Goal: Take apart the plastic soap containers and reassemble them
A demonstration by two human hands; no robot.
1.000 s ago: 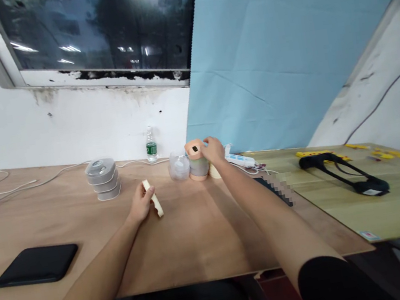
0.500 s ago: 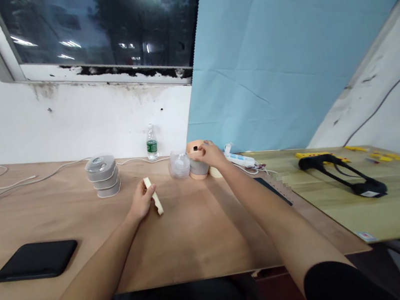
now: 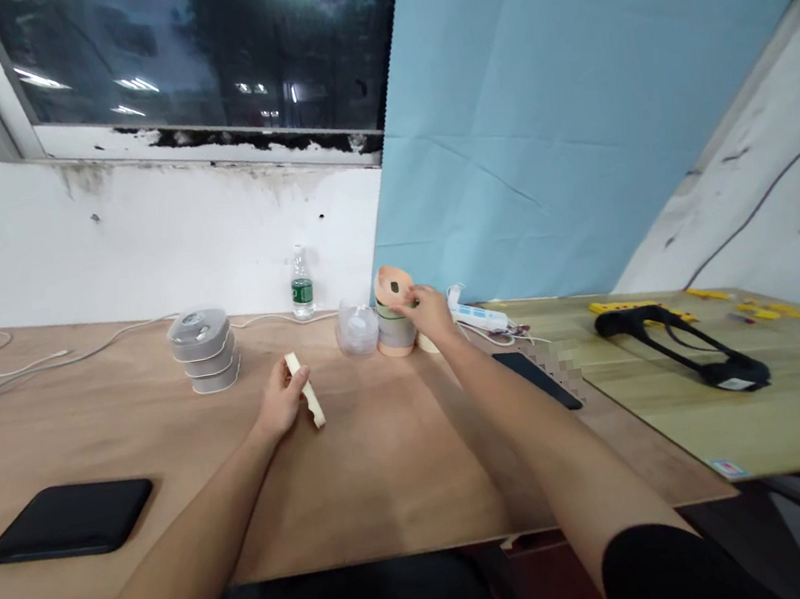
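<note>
Beyond the right hand, a blue sheet covers part of a stained white wall, beside a dark window, above a plywood table.

This view comes from one camera worn on the person's head; it faces forward and down, quite near above the left hand and the right hand; it looks across the tabletop toward the white wall and the window.

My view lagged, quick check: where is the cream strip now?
In the head view, the cream strip is in the left hand, nearer the viewer than the stacked grey containers and the clear container, and between them side to side.
</note>
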